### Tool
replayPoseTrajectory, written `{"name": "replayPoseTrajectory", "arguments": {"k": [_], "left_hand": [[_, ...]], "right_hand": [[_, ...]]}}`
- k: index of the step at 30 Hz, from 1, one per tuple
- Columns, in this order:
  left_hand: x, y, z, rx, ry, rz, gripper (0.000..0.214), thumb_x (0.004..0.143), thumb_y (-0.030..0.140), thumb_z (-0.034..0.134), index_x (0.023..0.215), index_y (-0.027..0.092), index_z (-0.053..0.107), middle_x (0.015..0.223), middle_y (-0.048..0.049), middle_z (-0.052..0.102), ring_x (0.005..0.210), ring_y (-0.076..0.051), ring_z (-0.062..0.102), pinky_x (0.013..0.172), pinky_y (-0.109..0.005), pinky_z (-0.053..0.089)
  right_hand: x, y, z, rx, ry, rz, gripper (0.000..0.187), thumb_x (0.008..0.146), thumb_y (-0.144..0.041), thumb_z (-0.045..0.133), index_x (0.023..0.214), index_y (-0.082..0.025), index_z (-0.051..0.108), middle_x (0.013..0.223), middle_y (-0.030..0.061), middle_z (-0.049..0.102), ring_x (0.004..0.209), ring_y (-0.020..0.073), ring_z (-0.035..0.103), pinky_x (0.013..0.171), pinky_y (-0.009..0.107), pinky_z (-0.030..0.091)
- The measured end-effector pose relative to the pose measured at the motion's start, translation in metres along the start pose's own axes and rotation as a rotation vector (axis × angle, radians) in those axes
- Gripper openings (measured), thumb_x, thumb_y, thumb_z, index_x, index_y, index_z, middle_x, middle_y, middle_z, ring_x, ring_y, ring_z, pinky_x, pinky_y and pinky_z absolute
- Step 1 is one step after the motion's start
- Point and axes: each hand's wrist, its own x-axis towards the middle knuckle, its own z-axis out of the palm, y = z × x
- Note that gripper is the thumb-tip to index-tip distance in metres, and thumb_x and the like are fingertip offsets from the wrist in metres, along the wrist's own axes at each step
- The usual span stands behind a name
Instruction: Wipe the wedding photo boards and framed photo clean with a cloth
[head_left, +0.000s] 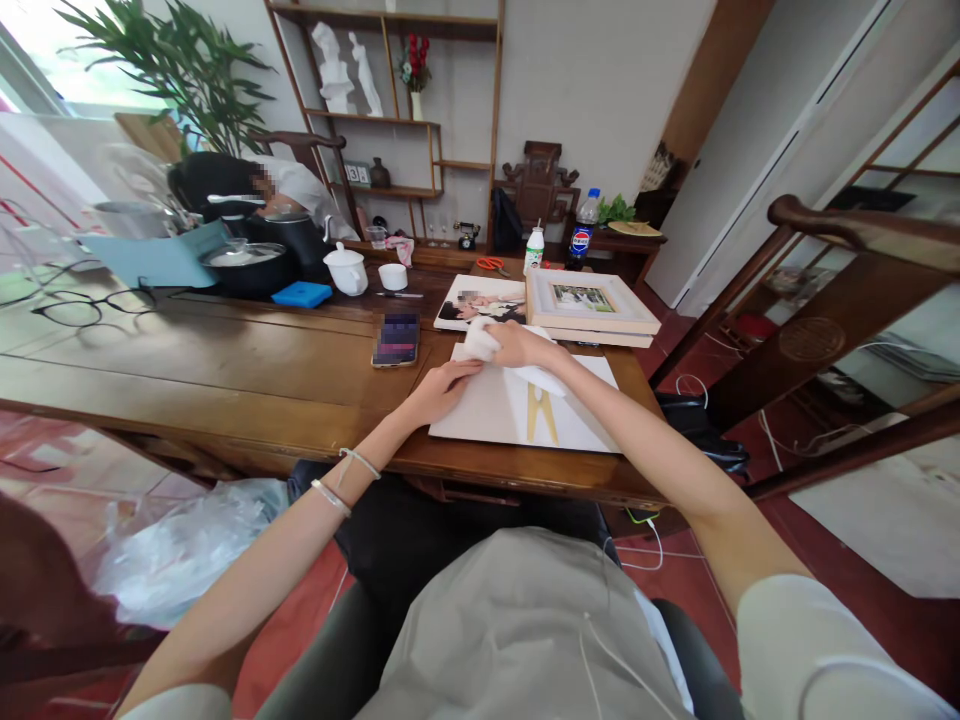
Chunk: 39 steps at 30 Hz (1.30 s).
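Note:
A flat white board (480, 408) lies on the wooden table before me, with a pale yellow A-shaped piece (541, 412), like a large clothes peg, on its face. My right hand (523, 347) is closed around a crumpled white tissue (481, 341) near the board's far edge. Part of a white sheet shows beneath that wrist. My left hand (441, 391) rests with fingers stretched out over the board's left side, fingertips close to the tissue. Just beyond lies a photo print (480, 300) of people, partly behind my right hand.
Stacked picture frames (592, 325) lie at the back right, near a cola bottle (583, 235) and a small white bottle (534, 250). A phone (396, 340), a white teapot (346, 270) and a blue block (301, 294) are leftward. Another person (292, 185) leans at the far side.

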Motion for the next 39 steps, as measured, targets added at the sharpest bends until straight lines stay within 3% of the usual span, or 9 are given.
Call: {"name": "replayPoseTrajectory", "arguments": {"k": [9, 15, 17, 19, 21, 24, 29, 32, 39], "left_hand": [[-0.001, 0.000, 0.000, -0.008, 0.005, -0.014, 0.038, 0.088, 0.026, 0.038, 0.118, 0.017, 0.062, 0.129, -0.0060, 0.059, 0.124, -0.021, 0.051, 0.109, -0.039, 0.035], [-0.002, 0.001, 0.001, 0.010, 0.000, 0.015, 0.041, 0.089, 0.027, 0.037, 0.119, 0.014, 0.061, 0.129, -0.0089, 0.058, 0.124, -0.021, 0.051, 0.109, -0.039, 0.035], [-0.002, 0.000, 0.001, 0.018, 0.002, 0.022, 0.041, 0.090, 0.028, 0.036, 0.119, 0.014, 0.060, 0.130, -0.0095, 0.058, 0.124, -0.021, 0.051, 0.110, -0.039, 0.034], [-0.002, 0.000, 0.001, 0.026, -0.005, 0.021, 0.041, 0.090, 0.029, 0.036, 0.119, 0.014, 0.061, 0.129, -0.0098, 0.058, 0.124, -0.021, 0.051, 0.110, -0.039, 0.034], [-0.002, 0.000, 0.002, 0.029, -0.015, 0.019, 0.041, 0.090, 0.030, 0.036, 0.119, 0.015, 0.060, 0.130, -0.0091, 0.058, 0.124, -0.021, 0.050, 0.110, -0.039, 0.033], [-0.001, 0.000, 0.002, 0.027, -0.024, 0.010, 0.040, 0.091, 0.031, 0.036, 0.120, 0.016, 0.060, 0.130, -0.0080, 0.057, 0.125, -0.021, 0.049, 0.112, -0.040, 0.031], [-0.001, -0.001, 0.002, 0.030, -0.030, 0.004, 0.040, 0.091, 0.031, 0.036, 0.120, 0.017, 0.060, 0.130, -0.0072, 0.057, 0.125, -0.021, 0.049, 0.111, -0.040, 0.032], [-0.001, 0.000, 0.001, 0.026, -0.026, 0.005, 0.041, 0.091, 0.031, 0.037, 0.120, 0.016, 0.060, 0.130, -0.0077, 0.057, 0.125, -0.021, 0.049, 0.111, -0.039, 0.033], [-0.001, 0.001, 0.001, 0.030, -0.025, 0.003, 0.041, 0.090, 0.030, 0.036, 0.120, 0.014, 0.060, 0.130, -0.0088, 0.057, 0.125, -0.022, 0.050, 0.110, -0.039, 0.033]], "right_hand": [[-0.138, 0.075, 0.015, -0.098, 0.124, 0.302, 0.020, 0.074, -0.017, 0.047, 0.091, -0.013, 0.058, 0.098, 0.0158, 0.063, 0.092, 0.0305, 0.056, 0.078, 0.036, 0.041], [-0.200, 0.071, 0.005, -0.093, 0.107, 0.265, 0.007, 0.073, -0.017, 0.048, 0.072, -0.019, 0.054, 0.080, 0.0100, 0.062, 0.083, 0.0271, 0.058, 0.076, 0.035, 0.042], [-0.208, 0.063, -0.003, -0.063, 0.146, 0.250, 0.007, 0.073, -0.016, 0.047, 0.070, -0.019, 0.053, 0.076, 0.0081, 0.062, 0.075, 0.0247, 0.058, 0.073, 0.034, 0.043], [-0.206, 0.057, -0.007, -0.065, 0.222, 0.234, 0.009, 0.073, -0.014, 0.047, 0.074, -0.018, 0.054, 0.087, 0.0101, 0.064, 0.080, 0.0246, 0.060, 0.077, 0.034, 0.044], [-0.195, 0.057, -0.005, -0.094, 0.259, 0.191, 0.016, 0.070, -0.009, 0.047, 0.080, -0.017, 0.057, 0.113, 0.0140, 0.061, 0.100, 0.0272, 0.058, 0.086, 0.036, 0.043], [-0.169, 0.066, 0.009, -0.123, 0.204, 0.126, 0.028, 0.067, -0.002, 0.046, 0.087, -0.015, 0.060, 0.142, 0.0134, 0.042, 0.126, 0.0289, 0.041, 0.099, 0.040, 0.037], [-0.145, 0.074, 0.030, -0.131, 0.152, 0.118, 0.032, 0.068, -0.001, 0.046, 0.094, -0.011, 0.062, 0.137, 0.0181, 0.047, 0.135, 0.0291, 0.031, 0.107, 0.049, 0.027], [-0.162, 0.052, 0.032, -0.100, 0.135, 0.036, 0.029, 0.066, 0.000, 0.046, 0.085, -0.014, 0.063, 0.139, 0.0151, 0.046, 0.136, 0.0283, 0.028, 0.109, 0.050, 0.025], [-0.230, -0.030, 0.015, 0.009, 0.037, -0.065, 0.028, 0.058, 0.003, 0.047, 0.070, -0.017, 0.062, 0.146, 0.0092, 0.038, 0.139, 0.0270, 0.022, 0.114, 0.045, 0.021]]}}
